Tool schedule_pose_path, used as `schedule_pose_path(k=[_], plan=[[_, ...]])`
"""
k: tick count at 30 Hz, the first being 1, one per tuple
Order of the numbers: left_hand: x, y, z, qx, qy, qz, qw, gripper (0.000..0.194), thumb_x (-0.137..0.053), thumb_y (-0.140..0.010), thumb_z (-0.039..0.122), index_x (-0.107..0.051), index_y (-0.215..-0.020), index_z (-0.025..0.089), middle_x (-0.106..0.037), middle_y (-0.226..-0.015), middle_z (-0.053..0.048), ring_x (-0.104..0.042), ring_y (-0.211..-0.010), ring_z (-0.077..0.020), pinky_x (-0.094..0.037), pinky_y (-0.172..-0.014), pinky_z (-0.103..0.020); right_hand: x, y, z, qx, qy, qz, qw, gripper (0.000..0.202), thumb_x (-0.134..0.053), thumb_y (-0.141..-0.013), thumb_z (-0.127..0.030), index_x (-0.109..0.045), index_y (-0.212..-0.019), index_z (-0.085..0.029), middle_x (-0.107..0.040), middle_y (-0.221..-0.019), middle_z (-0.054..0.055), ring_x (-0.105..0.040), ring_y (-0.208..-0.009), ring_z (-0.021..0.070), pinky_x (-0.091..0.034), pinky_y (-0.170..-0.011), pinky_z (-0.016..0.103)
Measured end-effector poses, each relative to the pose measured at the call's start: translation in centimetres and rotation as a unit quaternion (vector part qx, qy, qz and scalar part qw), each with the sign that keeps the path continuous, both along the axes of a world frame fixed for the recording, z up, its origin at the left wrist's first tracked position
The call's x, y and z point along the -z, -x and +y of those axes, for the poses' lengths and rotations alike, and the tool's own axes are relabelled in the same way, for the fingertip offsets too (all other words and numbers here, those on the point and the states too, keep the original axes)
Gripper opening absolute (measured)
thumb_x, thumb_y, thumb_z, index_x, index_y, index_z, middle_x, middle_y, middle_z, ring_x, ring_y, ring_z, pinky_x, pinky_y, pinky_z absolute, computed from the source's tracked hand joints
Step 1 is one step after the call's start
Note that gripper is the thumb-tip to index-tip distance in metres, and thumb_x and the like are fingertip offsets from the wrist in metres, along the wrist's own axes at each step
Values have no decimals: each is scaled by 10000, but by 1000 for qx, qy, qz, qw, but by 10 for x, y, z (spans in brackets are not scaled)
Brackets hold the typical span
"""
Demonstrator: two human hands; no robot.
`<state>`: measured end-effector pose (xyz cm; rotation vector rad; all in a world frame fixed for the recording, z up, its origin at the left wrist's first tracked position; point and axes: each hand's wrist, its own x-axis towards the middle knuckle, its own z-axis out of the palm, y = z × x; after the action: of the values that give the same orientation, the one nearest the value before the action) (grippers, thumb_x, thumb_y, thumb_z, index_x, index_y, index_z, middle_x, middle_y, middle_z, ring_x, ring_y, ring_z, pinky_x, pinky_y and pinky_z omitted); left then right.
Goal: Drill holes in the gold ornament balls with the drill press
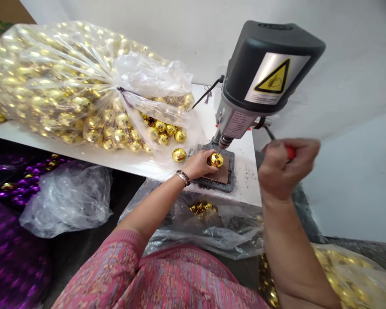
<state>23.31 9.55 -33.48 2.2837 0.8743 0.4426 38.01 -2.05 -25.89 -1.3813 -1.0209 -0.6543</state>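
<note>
My left hand [200, 165] pinches a shiny gold faceted ball [216, 160] on the brown board [223, 171] that covers the drill press base [230, 174]. Right above the ball is the drill chuck [225, 142]; its thin bit reaches down to the ball's top, and I cannot tell how deep it is. My right hand [284, 165] is closed round the red-ended feed lever [290, 152] at the right side of the drill press [270, 64]. Another gold ball [179, 155] lies on the white table just left of my left hand.
A big clear bag [51, 90] of gold balls fills the table's left side, its mouth spilling several. Below the table's front edge hangs an open plastic bag [231, 227] with gold balls. Purple balls [16, 249] lie lower left. Dark shavings dot the white table [244, 171].
</note>
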Motion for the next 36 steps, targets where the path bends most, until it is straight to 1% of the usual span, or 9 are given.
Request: schedule_pose_path(k=[4,7,15,18,21,24,26,33,36], plan=[[-2,1,-2,8,2,-16,1000,541,-814,-748,244,-696,-1275,220,-743,-1182,-62,-684,-1134,-283,-536,-1016,-392,-55,-7,4,-41,78,64,994,199,-494,-905,-346,-418,-807,-190,-412,-664,-45,-437,-589,74,-339,-615,240],[-5,10,-7,25,14,-47,998,576,-813,-746,191,-670,-1304,192,-734,-1248,-71,-678,-1162,-263,-526,-1028,-368,-73,-11,9,-39,107,92,989,178,-477,-903,-264,-378,-777,-188,-395,-680,-42,-422,-611,67,-318,-638,234],[0,63,-34,97,42,-51,993,737,-879,-703,217,-631,-1397,241,-695,-1373,-103,-667,-1225,-269,-533,-1069,-403,-66,-12,14,-60,73,93,991,155,-468,-873,-194,-351,-773,-201,-375,-702,-33,-399,-655,67,-279,-655,246],[2,80,-39,117,53,-31,991,801,-925,-693,322,-616,-1430,267,-680,-1392,-118,-708,-1061,-232,-583,-964,-380,-65,-14,14,-52,81,81,992,139,-472,-871,-208,-361,-786,-200,-383,-706,-34,-402,-655,64,-283,-653,243],[0,88,-28,-4,23,-49,999,551,-804,-851,379,-663,-1362,231,-735,-1256,-102,-694,-885,-182,-592,-879,-348,-64,-16,14,-48,84,71,993,135,-471,-881,-228,-366,-799,-201,-368,-696,-39,-403,-643,62,-281,-644,237],[-3,90,-4,-188,-34,-67,979,310,-589,-991,271,-708,-1264,183,-751,-1188,-116,-699,-990,-206,-567,-960,-359,-63,-14,12,-50,80,73,993,134,-479,-879,-221,-374,-799,-199,-382,-699,-39,-406,-635,58,-288,-635,234],[-5,88,13,-242,-64,-42,967,320,-553,-990,217,-706,-1266,162,-730,-1249,-141,-691,-1100,-230,-542,-1020,-362,-62,-12,11,-53,75,73,993,133,-488,-880,-225,-382,-804,-197,-408,-719,-34,-421,-653,60,-312,-655,242],[-11,76,35,-154,-120,204,959,392,-730,-864,316,-691,-1214,145,-711,-1225,-200,-710,-1071,-346,-551,-939,-431,-61,-7,9,-60,78,78,992,120,-473,-912,-200,-390,-826,-197,-387,-688,-48,-446,-646,73,-355,-693,257],[-14,76,31,-157,-120,201,959,372,-729,-820,235,-660,-1172,136,-720,-1147,-190,-704,-1066,-332,-541,-932,-413,-62,-5,8,-55,80,87,991,135,-486,-900,-178,-384,-813,-199,-378,-663,-55,-435,-631,75,-348,-685,257]])
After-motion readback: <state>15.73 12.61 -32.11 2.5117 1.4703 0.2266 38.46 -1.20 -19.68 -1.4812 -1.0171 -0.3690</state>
